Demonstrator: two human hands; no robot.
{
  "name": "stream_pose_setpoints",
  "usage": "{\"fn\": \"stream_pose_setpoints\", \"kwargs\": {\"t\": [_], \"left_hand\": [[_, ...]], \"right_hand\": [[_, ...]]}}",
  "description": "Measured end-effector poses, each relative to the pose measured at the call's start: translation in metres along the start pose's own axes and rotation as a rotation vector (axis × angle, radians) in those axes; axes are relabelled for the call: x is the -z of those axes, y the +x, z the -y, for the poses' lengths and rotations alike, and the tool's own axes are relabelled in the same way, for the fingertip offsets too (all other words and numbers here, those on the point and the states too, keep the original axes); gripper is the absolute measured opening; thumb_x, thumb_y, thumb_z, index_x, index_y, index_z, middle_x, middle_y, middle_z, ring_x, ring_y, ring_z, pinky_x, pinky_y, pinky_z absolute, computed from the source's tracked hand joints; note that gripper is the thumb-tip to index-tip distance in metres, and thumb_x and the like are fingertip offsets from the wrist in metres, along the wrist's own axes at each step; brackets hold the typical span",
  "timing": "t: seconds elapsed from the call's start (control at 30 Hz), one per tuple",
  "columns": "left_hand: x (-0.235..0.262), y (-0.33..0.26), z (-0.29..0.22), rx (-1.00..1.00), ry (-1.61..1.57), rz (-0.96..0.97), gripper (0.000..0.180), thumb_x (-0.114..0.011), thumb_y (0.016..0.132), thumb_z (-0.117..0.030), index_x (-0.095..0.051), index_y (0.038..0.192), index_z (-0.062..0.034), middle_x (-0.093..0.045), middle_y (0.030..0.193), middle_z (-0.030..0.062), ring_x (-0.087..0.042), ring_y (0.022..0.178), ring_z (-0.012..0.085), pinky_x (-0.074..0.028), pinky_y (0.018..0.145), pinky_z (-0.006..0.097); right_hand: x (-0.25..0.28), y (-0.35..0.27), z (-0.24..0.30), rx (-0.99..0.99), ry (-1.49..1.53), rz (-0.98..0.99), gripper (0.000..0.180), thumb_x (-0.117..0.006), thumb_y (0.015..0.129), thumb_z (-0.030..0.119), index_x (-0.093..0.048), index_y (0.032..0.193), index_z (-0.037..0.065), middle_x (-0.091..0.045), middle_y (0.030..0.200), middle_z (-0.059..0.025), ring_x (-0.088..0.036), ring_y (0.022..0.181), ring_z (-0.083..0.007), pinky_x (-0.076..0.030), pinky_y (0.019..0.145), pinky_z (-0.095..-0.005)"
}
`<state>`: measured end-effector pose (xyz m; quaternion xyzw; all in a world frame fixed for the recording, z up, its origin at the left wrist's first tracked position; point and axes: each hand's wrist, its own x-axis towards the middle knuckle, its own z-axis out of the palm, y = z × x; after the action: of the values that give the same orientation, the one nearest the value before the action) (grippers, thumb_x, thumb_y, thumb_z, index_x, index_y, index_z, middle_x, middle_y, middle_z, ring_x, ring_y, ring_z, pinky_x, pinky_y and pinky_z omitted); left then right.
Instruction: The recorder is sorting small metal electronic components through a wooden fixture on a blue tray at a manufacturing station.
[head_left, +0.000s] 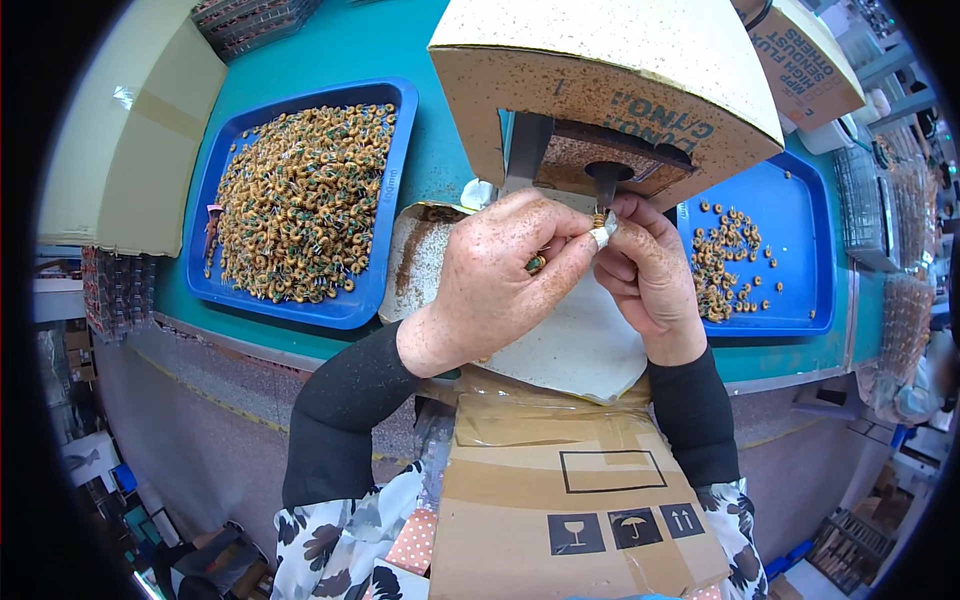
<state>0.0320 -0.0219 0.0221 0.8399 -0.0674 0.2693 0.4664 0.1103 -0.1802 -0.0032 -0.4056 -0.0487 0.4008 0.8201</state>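
Observation:
Both hands meet just under a dark, tapered spindle (606, 178) that comes out of an opening in a cardboard box. My left hand (490, 275) pinches a small ring-shaped coil (600, 220) between thumb and forefinger. Another small coil (536, 264) shows within the curl of its fingers. From the other side, my right hand (655, 280) closes its thumb and fingers on the pinched coil. White wrapping covers a fingertip at the pinch, and the exact contact there is partly hidden. Below the hands lies a pale, speckled sheet (570, 345).
A blue tray (402, 110) on the left holds a heap of tan-and-green coils (300, 205). Fewer coils lie in the right blue tray (805, 240). The cardboard box (600, 60) stands ahead, brown-speckled. A taped carton (560, 480) sits close before me. Clear plastic trays (905, 310) stack at right.

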Motion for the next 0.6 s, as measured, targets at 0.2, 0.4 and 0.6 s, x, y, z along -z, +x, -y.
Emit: {"fn": "stream_pose_setpoints", "kwargs": {"t": [0.2,0.4,0.6], "left_hand": [[0.0032,0.0026,0.0013,0.008,0.001,0.014,0.007,-0.07,0.076,-0.005,-0.067,0.082,-0.0018,-0.06,0.067,0.0039,-0.054,0.058,0.0116,-0.043,0.054,0.026],[0.003,0.004,-0.0008,0.057,-0.009,0.024,0.007,-0.07,0.077,-0.006,-0.066,0.081,-0.0017,-0.059,0.067,0.0032,-0.054,0.06,0.0105,-0.043,0.054,0.025],[0.0019,0.0034,-0.0023,0.068,-0.022,-0.001,0.008,-0.068,0.077,-0.007,-0.062,0.08,-0.0017,-0.058,0.07,0.0065,-0.055,0.06,0.0172,-0.044,0.054,0.03]], "right_hand": [[-0.0061,-0.0026,-0.0024,0.032,0.009,-0.045,0.015,-0.061,0.087,0.008,-0.056,0.101,0.005,-0.049,0.071,0.0036,-0.034,0.05,-0.0012,-0.022,0.04,-0.0154],[-0.0057,-0.0024,-0.004,0.046,0.001,-0.06,0.015,-0.061,0.087,0.007,-0.056,0.102,0.005,-0.052,0.074,0.0018,-0.034,0.05,-0.0011,-0.022,0.04,-0.0149],[-0.003,0.0004,0.0003,0.037,-0.047,-0.019,0.015,-0.062,0.087,0.009,-0.056,0.101,0.004,-0.049,0.07,0.0033,-0.034,0.05,-0.001,-0.022,0.041,-0.0154]]}}
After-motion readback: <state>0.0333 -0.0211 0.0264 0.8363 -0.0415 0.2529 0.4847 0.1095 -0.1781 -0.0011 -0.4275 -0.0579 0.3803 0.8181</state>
